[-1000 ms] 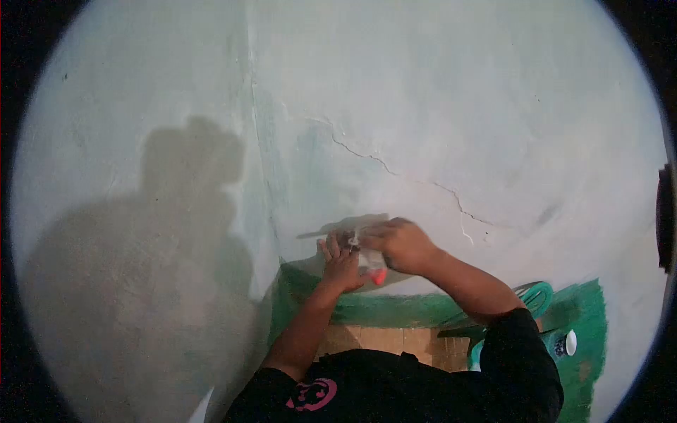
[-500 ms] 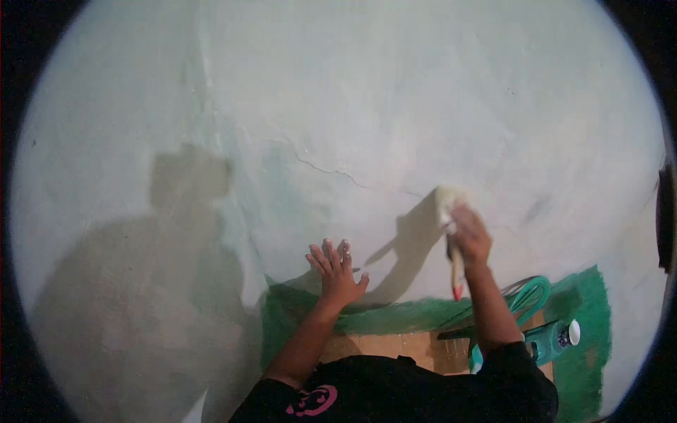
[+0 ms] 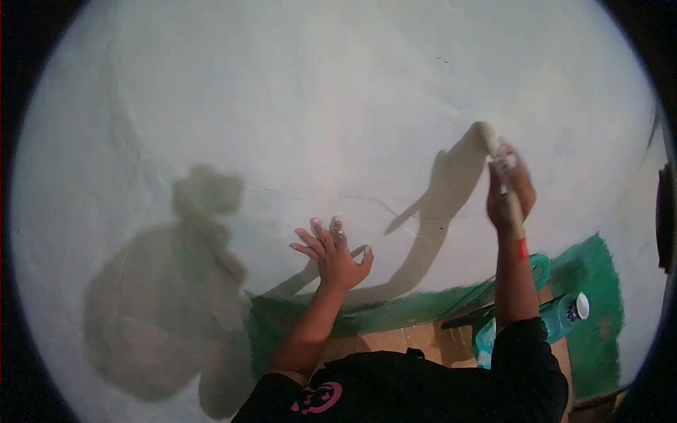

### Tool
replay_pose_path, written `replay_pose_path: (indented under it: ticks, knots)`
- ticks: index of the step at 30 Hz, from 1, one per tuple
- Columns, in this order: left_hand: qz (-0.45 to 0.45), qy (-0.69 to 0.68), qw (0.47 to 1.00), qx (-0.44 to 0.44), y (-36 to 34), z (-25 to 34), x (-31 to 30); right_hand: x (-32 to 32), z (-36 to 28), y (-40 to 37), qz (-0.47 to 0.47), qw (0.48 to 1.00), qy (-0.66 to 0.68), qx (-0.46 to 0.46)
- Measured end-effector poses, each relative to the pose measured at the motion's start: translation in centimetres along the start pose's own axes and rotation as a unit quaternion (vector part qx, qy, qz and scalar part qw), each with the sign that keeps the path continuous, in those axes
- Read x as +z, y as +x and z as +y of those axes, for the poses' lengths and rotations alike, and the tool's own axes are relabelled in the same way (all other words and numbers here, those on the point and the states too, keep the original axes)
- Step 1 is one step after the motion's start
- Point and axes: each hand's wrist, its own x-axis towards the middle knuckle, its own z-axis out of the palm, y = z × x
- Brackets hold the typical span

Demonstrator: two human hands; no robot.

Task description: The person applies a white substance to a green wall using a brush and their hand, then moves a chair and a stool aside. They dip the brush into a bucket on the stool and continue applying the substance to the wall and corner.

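Observation:
My right hand (image 3: pixel 515 187) is wrapped around a paintbrush (image 3: pixel 517 218) with a pale wooden handle and a red end. The whitish bristles point up and meet the pale wall (image 3: pixel 317 106) right of centre. White paint marks the fingers around the ferrule. Lower and to the left, my left hand (image 3: pixel 333 257) is at the wall with its fingers spread and nothing in it; whitish smears show on the fingertips. Between the hands, a thin crack (image 3: pixel 381 203) runs across the paint.
A dark green band (image 3: pixel 596 331) covers the wall's bottom, above a tan tiled floor (image 3: pixel 402 342). Beside my right arm are a green chair-like piece (image 3: pixel 540 268) and a teal container (image 3: pixel 560 316) with a white top. A dark object (image 3: pixel 664 218) stands at the right edge.
My right hand has moved the paintbrush up and to the right along the wall. My left hand stays spread, slightly higher in view. The view has shifted a little.

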Motion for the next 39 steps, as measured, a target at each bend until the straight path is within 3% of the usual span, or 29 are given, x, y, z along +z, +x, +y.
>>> replay_pose_path:
  ticks: [1,2,3,5,9,11,12,13,17,19,20,22,23,27,31,32,33,34,37,39]
  knots:
    - [0.019,-0.001,1.0,-0.002,0.4,0.4,0.1,0.1,1.0,-2.8,-0.091,0.995,-0.016,0.025]
    - [0.02,0.002,1.0,0.003,0.9,0.7,0.3,1.7,2.5,-7.5,-0.134,0.939,0.181,0.262]
    - [0.024,0.007,1.0,-0.005,1.2,1.0,0.4,0.4,-1.2,-5.8,-0.215,0.955,0.153,0.136]
    - [0.027,0.015,1.0,-0.007,1.5,1.7,0.4,0.4,-3.3,-6.5,-0.259,0.952,0.104,-0.127]
    - [0.029,0.022,0.999,-0.011,1.9,1.0,2.2,0.7,-3.2,-5.6,-0.322,0.927,0.171,-0.085]
    - [0.036,0.03,0.999,0.006,1.8,0.8,2.6,1.7,0.3,-6.4,-0.341,0.926,0.161,0.029]
    - [0.036,0.023,0.999,0.0,1.9,0.8,2.7,2.2,2.5,-5.7,-0.257,0.951,0.17,-0.026]
    - [0.037,0.017,0.999,-0.006,2.0,1.0,2.7,1.1,1.7,-1.9,-0.212,0.971,0.106,-0.024]
    - [0.018,0.014,0.999,-0.03,2.2,1.5,2.3,0.2,2.4,1.7,-0.01,0.99,0.126,0.061]
    - [0.027,0.02,0.999,-0.012,2.2,1.4,2.4,1.3,3.4,-0.5,-0.014,0.996,0.084,-0.016]
    - [0.031,0.023,0.999,-0.015,2.2,1.4,2.4,2.7,3.4,-2.9,-0.04,0.988,0.15,0.0]
    - [0.027,0.011,0.999,-0.019,2.3,1.5,2.4,2.6,0.3,-4.2,-0.165,0.977,0.094,-0.094]
    - [0.03,0.016,0.999,-0.019,2.3,1.8,2.1,1.8,-1.8,-3.8,-0.221,0.96,0.147,-0.087]
    - [0.019,0.01,1.0,-0.021,2.3,1.5,2.4,2.5,-2.6,-4.7,-0.311,0.916,0.197,-0.158]
    - [-0.012,0.037,0.999,-0.014,2.2,0.9,2.4,3.7,2.5,-2.4,-0.284,0.935,0.195,-0.083]
    - [-0.011,0.035,0.999,-0.016,2.0,0.7,2.4,3.6,3.6,-1.9,-0.304,0.892,0.285,0.173]
    - [-0.016,0.041,0.999,-0.011,2.0,0.4,2.5,2.5,3.5,1.1,-0.164,0.968,0.175,-0.077]
    - [-0.019,0.048,0.999,-0.006,2.0,0.3,2.5,1.7,2.9,2.7,-0.08,0.977,0.187,-0.061]
    - [-0.006,0.047,0.999,0.007,1.9,0.4,2.2,1.6,2.3,3.0,0.028,0.992,0.123,0.005]
    - [-0.009,0.045,0.999,0.005,1.8,0.3,1.9,3.3,4.0,-1.8,-0.065,0.996,0.054,-0.039]
